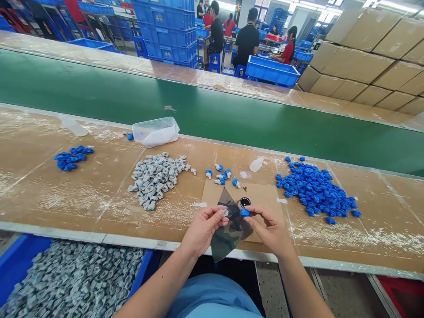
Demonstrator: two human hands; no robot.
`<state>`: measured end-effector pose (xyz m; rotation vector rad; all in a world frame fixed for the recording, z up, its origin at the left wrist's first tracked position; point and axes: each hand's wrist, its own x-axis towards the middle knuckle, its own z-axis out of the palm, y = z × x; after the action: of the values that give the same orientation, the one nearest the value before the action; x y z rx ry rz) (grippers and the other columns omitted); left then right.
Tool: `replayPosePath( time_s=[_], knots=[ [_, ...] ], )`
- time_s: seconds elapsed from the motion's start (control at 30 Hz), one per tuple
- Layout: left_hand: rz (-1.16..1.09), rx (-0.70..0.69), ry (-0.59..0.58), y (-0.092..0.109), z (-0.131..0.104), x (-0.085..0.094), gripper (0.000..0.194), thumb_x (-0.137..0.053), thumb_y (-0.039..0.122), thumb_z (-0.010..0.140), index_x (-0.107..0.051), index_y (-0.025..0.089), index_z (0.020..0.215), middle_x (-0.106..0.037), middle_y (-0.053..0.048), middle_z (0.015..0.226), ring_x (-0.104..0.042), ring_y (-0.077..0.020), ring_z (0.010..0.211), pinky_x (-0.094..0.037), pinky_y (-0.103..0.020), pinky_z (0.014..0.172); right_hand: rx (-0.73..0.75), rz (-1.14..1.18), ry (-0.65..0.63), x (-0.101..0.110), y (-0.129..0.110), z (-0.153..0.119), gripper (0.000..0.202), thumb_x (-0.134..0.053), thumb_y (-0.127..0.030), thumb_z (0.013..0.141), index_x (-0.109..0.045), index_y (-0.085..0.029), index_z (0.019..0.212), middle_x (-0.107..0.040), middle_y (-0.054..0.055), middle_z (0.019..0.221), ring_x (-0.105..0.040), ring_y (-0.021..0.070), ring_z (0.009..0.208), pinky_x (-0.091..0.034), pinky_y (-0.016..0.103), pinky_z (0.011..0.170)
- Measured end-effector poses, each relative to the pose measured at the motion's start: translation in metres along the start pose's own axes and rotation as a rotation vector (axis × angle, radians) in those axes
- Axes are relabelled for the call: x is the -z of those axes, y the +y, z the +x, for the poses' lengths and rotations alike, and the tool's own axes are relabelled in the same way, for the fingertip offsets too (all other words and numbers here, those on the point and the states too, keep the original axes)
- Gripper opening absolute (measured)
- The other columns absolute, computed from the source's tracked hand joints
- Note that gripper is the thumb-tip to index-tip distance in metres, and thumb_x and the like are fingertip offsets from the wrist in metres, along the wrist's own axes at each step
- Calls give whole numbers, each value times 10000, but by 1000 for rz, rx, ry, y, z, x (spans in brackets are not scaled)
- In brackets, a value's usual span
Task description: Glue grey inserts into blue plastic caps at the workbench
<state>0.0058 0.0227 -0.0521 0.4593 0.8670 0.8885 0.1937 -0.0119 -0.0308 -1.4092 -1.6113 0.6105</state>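
Observation:
My left hand [208, 227] pinches a small grey part [225, 213] between thumb and fingertips. Between the thumb and fingers of my right hand [270, 227] is a blue part [245, 213]. The two parts are apart, above a camouflage cloth [228, 238] on a cardboard sheet [265, 194]. Just behind my right fingertips stands a small round black-topped container [244, 202]. Several joined blue-and-white pieces [221, 176] lie beyond the cloth. A heap of grey parts [155, 179] is to the left, and a heap of blue parts [314, 187] to the right.
A clear plastic tray [155, 132], a small white bottle [256, 164] and a few blue parts [73, 157] lie on the table. Behind runs a green conveyor belt [198, 106]. At lower left is a blue bin [144, 269] of grey parts. People sit farther back.

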Motion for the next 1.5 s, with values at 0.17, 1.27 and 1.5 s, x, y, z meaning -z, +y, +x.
replayPosePath(
  time_s=[0.17, 1.27, 1.5],
  knots=[
    [136, -7, -64, -6, -4, -5, 427, -857, 372, 536, -700, 151, 867, -704, -21, 695, -633, -108, 634, -517, -239, 677, 135, -28, -86, -8, -9, 1, 163, -614, -218, 837, -704, -249, 970, -735, 34, 896, -684, 162, 838, -571, 279, 755],
    [1114, -439, 119, 49, 31, 14, 132, -574, 246, 776, -680, 176, 811, -700, -41, 734, -628, -176, 682, -477, -278, 656, 144, -121, 37, 21, 15, -5, 197, -615, -271, 846, -720, -270, 1013, -714, 48, 932, -681, 157, 819, -576, 263, 727],
    [1359, -530, 304, 86, 49, 42, 117, -574, 251, 771, -662, 173, 777, -697, -30, 681, -636, -187, 645, -481, -285, 640, 126, -247, 124, 41, 33, -11, 163, -602, -292, 846, -734, -249, 931, -713, 53, 866, -681, 167, 791, -573, 268, 700]
  ],
)
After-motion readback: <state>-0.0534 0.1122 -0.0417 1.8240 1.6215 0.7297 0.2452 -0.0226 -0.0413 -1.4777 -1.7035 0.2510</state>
